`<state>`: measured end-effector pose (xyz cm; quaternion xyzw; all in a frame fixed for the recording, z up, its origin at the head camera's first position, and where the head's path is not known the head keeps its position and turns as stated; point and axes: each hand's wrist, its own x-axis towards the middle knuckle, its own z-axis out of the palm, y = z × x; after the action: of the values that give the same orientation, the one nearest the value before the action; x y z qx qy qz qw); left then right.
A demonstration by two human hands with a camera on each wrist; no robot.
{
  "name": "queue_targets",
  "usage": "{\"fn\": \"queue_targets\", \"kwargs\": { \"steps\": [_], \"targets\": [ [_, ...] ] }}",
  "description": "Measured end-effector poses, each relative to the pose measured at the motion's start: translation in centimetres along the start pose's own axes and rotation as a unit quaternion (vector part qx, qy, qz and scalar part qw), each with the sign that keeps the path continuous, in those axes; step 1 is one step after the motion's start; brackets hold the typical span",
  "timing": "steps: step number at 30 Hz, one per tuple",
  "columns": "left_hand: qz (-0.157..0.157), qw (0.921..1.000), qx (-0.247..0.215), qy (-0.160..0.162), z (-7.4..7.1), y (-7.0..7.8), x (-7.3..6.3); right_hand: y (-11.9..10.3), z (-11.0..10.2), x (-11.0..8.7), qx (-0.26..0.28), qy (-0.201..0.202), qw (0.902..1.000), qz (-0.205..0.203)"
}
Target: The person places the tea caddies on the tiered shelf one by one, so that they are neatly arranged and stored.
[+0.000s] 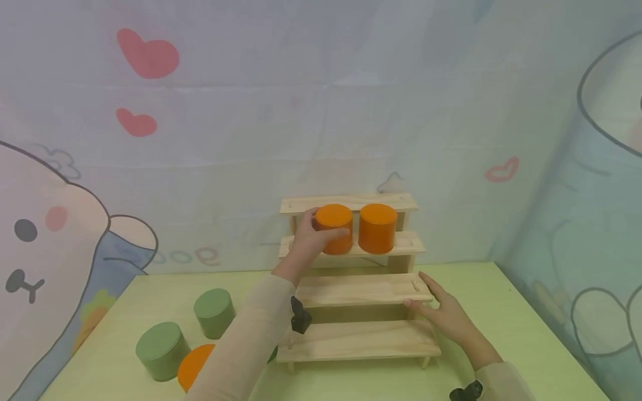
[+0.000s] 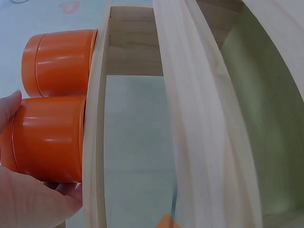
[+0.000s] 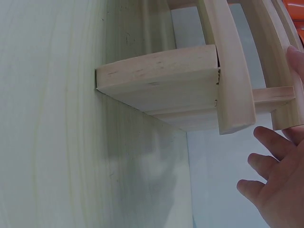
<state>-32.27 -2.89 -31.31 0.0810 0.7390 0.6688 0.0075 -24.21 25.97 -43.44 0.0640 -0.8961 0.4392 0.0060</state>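
My left hand (image 1: pixel 312 239) grips an orange lidded canister (image 1: pixel 335 229), thumb across its near side and fingers round the far side. That canister is at the second tier from the top of a wooden stepped shelf (image 1: pixel 363 289). Right beside it stands another orange canister (image 1: pixel 378 228). In the left wrist view, the held canister (image 2: pixel 50 140) has its base against the plank edge. My right hand (image 1: pixel 446 312) holds the right end of a lower tier, thumb at its front edge and index finger behind. The right wrist view shows the other fingers (image 3: pixel 263 165) spread off the wood.
Left of the shelf stand two green canisters (image 1: pixel 214 313) (image 1: pixel 163 351) on the pale table (image 1: pixel 481 301). Another orange canister (image 1: pixel 194 365) is partly hidden by my left sleeve (image 1: pixel 246 340). A printed cloth (image 1: pixel 241 139) hangs behind the shelf.
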Motion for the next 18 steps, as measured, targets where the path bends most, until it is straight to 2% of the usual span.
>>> {"fn": "queue_targets", "kwargs": {
  "steps": [9, 12, 17, 18],
  "targets": [
    [-0.005, 1.0000, 0.004, -0.007, -0.1, 0.0, -0.1, 0.0, 0.1, 0.0, -0.002, 0.006, 1.0000, 0.000],
    [-0.014, 0.9998, 0.012, -0.013, -0.3, 0.6, -0.7, 0.0, 0.1, 0.0, -0.003, 0.006, 1.0000, 0.002],
    [-0.012, 0.9989, 0.044, -0.013, -1.0, 1.1, -1.4, 0.0, 0.0, 0.1, -0.009, 0.009, 0.9999, -0.003],
    [-0.010, 0.9986, 0.051, -0.011, -1.2, 0.7, -1.2, 0.1, 0.0, 0.1, -0.010, 0.011, 0.9999, -0.008]
  ]
}}
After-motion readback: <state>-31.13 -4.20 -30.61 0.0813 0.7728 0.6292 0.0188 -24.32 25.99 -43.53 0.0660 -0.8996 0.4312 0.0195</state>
